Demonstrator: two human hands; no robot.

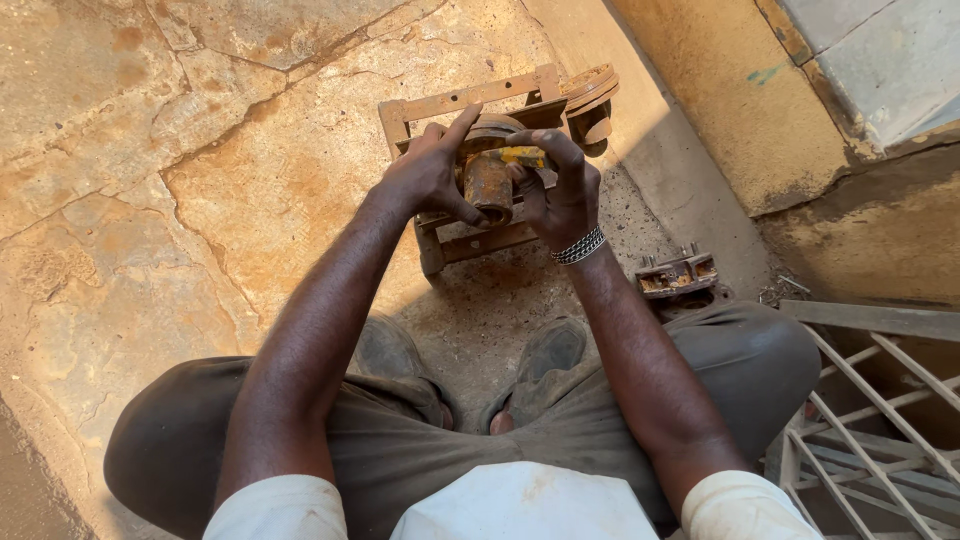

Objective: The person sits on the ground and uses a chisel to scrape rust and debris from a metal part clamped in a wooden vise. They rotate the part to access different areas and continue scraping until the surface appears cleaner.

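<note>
In the head view, the left hand (428,178) and the right hand (560,195) had their fingers closed around a rusty metal cylinder (488,185) above the wooden stool (470,100). It looked heavy, stiff and rough; its sides gave the best grip.

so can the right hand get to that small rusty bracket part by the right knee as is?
Probably yes, once freed. The right hand is busy gripping the rusty cylinder with the left hand. The bracket part lies on open floor just off the right forearm, nothing between them.
</note>
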